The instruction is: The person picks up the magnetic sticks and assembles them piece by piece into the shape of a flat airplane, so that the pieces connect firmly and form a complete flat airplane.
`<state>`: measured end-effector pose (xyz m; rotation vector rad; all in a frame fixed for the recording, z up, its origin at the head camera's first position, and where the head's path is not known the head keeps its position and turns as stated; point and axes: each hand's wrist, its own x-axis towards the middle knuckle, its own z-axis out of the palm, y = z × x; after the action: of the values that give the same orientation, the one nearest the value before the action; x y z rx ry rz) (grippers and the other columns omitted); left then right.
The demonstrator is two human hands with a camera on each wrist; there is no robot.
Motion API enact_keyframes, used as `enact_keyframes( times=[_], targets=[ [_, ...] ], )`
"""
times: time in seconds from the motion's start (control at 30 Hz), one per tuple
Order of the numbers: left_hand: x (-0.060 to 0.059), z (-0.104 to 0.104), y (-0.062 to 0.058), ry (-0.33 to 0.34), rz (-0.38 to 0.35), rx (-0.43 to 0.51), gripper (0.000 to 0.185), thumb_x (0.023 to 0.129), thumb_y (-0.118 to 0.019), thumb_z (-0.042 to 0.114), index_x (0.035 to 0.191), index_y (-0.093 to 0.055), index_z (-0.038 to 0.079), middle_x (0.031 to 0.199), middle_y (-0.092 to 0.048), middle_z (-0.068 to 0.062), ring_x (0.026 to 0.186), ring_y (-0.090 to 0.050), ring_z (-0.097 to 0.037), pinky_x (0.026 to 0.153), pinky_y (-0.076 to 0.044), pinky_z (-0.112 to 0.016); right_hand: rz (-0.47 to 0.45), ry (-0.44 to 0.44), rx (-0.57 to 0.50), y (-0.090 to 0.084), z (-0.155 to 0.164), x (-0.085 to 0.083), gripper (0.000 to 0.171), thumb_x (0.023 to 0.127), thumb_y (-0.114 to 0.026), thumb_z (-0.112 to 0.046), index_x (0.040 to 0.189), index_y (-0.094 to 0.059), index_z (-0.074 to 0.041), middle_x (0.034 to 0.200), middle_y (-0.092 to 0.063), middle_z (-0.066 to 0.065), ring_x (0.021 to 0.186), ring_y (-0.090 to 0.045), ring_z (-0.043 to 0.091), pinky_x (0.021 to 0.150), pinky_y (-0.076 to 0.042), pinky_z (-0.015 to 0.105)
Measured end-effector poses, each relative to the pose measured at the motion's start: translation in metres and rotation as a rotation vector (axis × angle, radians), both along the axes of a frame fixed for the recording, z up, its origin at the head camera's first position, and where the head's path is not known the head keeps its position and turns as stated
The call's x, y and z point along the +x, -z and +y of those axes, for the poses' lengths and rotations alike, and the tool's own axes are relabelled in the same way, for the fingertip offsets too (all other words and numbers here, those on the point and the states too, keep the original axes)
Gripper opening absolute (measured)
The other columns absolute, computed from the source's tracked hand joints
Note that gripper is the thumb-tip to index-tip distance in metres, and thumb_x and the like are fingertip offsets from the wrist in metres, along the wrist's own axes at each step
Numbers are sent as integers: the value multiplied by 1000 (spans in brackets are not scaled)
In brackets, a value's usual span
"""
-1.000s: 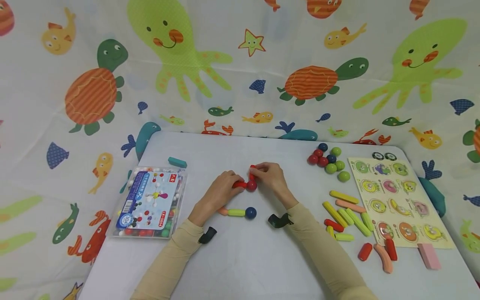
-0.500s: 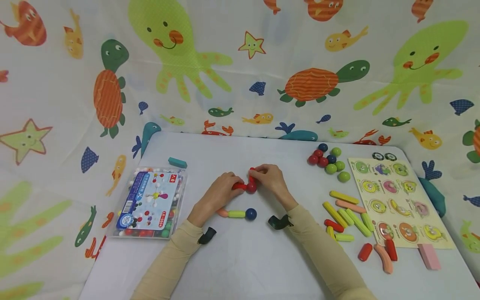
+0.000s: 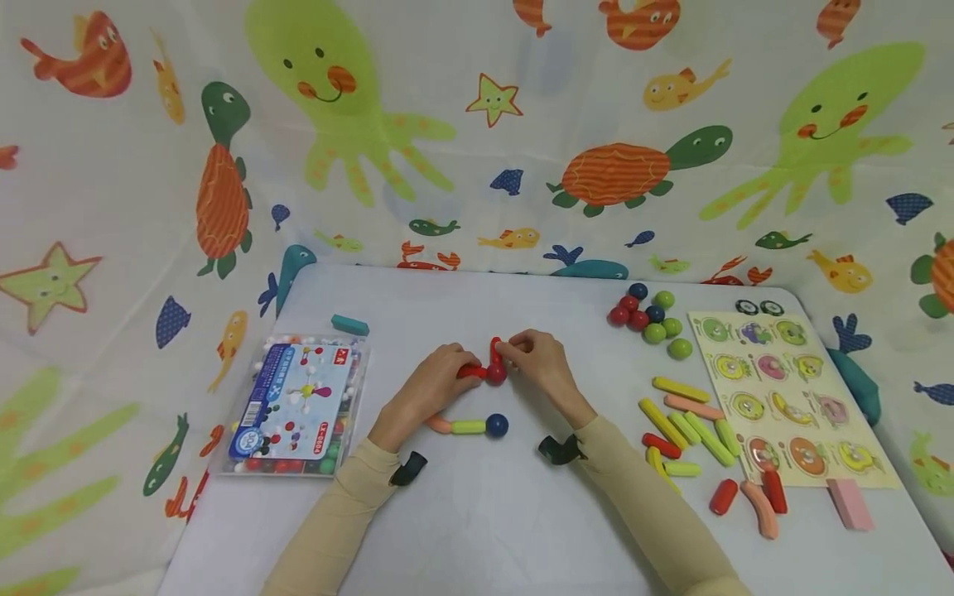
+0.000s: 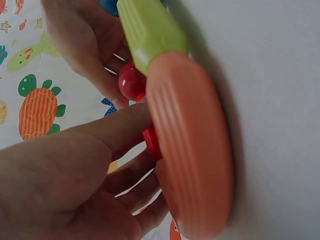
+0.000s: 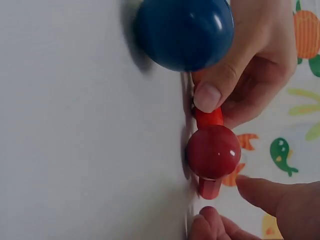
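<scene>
My left hand pinches a red stick whose inner end meets a dark red ball. A second red stick points away from that ball towards the table's far side. Beside this stick is my right hand; in the right wrist view its fingertips stand apart from the stick. Nearer me lies a joined row: an orange curved piece, partly under the left wrist in the head view, a light green stick and a dark blue ball.
A clear box of small coloured parts stands at left, with a teal block behind it. On the right lie red, blue and green balls, several coloured sticks, a fruit puzzle board and a pink block.
My right fingers have come off the upright-pointing red stick's far end, so more of it shows. The left hand keeps its hold. The head view has shifted slightly.
</scene>
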<state>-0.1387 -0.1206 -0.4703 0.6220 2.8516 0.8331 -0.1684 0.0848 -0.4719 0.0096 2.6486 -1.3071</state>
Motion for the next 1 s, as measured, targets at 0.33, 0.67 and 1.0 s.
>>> enact_keyframes(
  times=[0.33,0.67,1.0],
  targets=[
    [-2,0,-1,19,29,14,27,91,-77,19,116,-73,8,100,-66,-5,91,-56,-18,82,-52,-32,46,-46,28,-6,13,51,21,92,-75,-30,99,-72,-10,80,-69,1,74,-59,16,66,-48,25],
    [0,-2,0,25,29,20,25,92,-77,19,114,-73,9,99,-66,-4,90,-55,-17,80,-50,-30,44,-161,-1,-4,7,82,15,91,-77,-25,96,-72,-12,78,-71,-4,71,-61,9,65,-50,24],
    [4,-3,-2,14,-13,2,29,92,-77,22,117,-72,9,96,-63,-3,88,-52,-16,76,-47,-28,62,-203,-10,-2,7,92,15,92,-75,-26,98,-72,-12,82,-72,-4,72,-62,8,66,-51,23]
  ],
)
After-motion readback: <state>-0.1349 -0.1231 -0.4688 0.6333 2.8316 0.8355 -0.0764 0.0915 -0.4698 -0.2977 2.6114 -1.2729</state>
